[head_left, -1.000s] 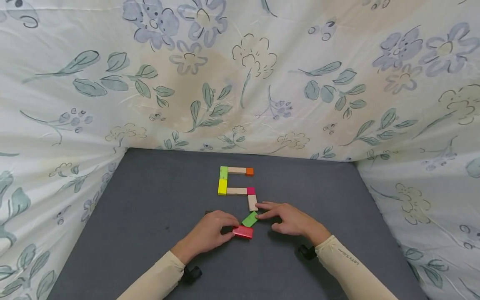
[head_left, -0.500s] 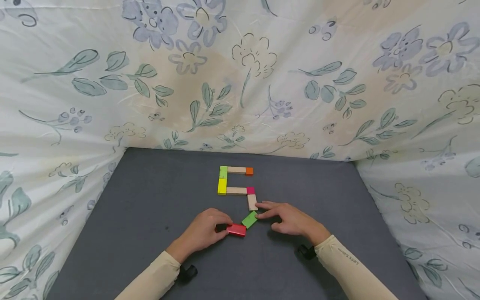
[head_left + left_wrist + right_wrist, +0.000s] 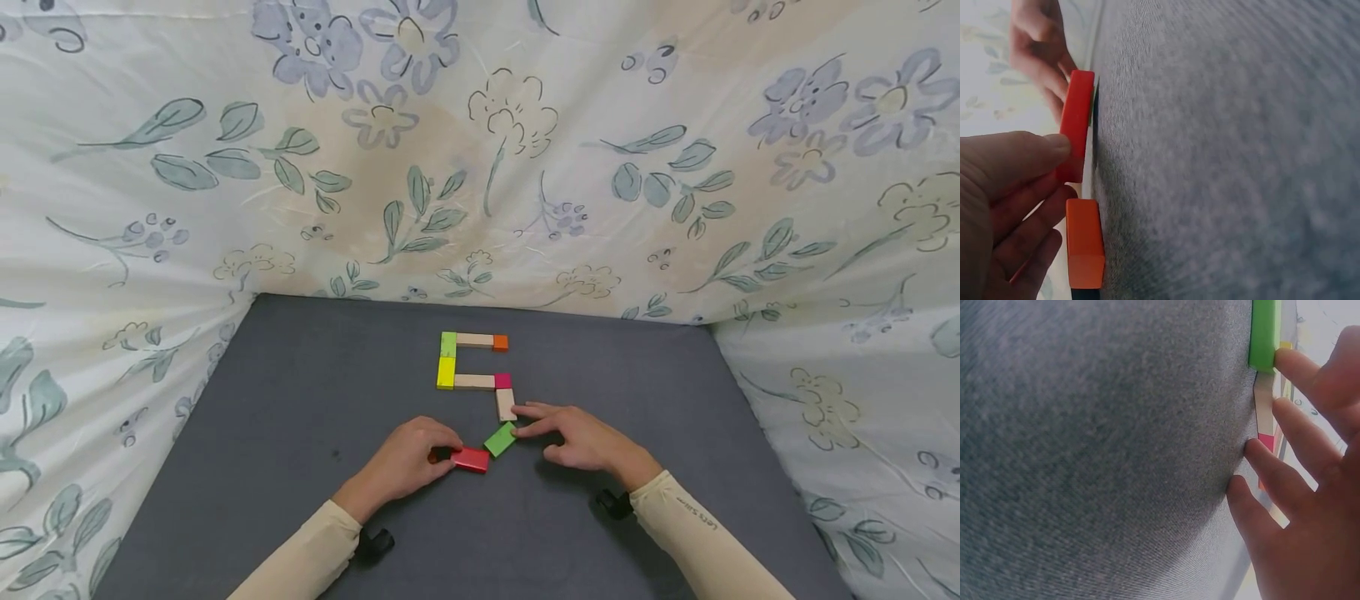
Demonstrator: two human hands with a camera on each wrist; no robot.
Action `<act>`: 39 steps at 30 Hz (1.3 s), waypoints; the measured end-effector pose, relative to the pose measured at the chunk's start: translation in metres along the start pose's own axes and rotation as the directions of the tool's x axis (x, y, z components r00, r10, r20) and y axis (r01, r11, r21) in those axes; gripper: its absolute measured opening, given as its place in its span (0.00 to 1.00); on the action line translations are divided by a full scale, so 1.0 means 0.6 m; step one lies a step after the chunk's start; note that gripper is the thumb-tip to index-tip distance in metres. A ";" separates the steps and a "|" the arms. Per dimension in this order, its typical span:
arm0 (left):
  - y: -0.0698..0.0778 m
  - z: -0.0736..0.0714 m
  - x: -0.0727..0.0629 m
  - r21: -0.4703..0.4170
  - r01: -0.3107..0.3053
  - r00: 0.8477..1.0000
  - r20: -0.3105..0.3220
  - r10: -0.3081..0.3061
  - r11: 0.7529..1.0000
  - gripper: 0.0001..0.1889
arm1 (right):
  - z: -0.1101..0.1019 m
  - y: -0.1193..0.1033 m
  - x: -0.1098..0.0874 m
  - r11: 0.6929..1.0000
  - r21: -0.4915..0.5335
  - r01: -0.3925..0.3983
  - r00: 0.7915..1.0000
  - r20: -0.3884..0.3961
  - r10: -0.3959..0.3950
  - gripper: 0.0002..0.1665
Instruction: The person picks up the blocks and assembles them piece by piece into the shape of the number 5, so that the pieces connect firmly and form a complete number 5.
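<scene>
My left hand (image 3: 405, 454) pinches a red block (image 3: 471, 460) between thumb and fingers, low over the dark grey cloth. In the left wrist view the block (image 3: 1077, 122) stands on edge to the camera, gripped at its near end. An orange block (image 3: 1085, 244) lies beside the curled fingers there; in the head view the hand hides it. My right hand (image 3: 585, 437) has its fingers extended. Its index fingertip touches the end of a green block (image 3: 500, 440), set at a slant, and another fingertip rests at a plain wooden block (image 3: 506, 405).
Beyond the hands, blocks form a line with corners: magenta (image 3: 502, 381), wooden (image 3: 474, 382), yellow (image 3: 446, 373), light green (image 3: 447, 344), wooden (image 3: 474, 341) and orange-red (image 3: 500, 342). A flowered cloth (image 3: 510, 183) rises behind and at both sides of the grey surface (image 3: 330, 358).
My left hand has drawn the red block a little to the left, from below the green block to beside its lower left end. My right hand stays in place.
</scene>
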State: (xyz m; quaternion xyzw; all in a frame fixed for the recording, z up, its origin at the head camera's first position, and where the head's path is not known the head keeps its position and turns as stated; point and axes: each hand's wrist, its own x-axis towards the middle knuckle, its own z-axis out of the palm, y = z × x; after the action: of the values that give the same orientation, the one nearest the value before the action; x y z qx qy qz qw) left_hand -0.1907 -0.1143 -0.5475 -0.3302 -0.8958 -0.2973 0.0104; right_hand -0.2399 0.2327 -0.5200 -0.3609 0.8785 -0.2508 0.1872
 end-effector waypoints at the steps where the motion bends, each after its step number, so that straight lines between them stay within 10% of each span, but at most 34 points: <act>1: 0.000 0.001 0.000 -0.001 -0.001 1.000 0.001 0.001 1.000 0.11 | 0.000 0.000 0.000 1.000 0.001 0.001 1.000 0.000 -0.001 0.35; 39: 0.001 0.007 0.008 -0.003 0.070 0.995 0.074 -0.069 0.998 0.13 | 0.011 0.000 -0.003 0.996 0.078 0.031 0.998 -0.065 -0.026 0.31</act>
State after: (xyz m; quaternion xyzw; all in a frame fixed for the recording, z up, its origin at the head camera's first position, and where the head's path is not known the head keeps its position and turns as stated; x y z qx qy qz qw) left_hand -0.1931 -0.1091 -0.5494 -0.3096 -0.9057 -0.2877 -0.0341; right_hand -0.2354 0.2317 -0.5247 -0.3576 0.8683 -0.2992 0.1696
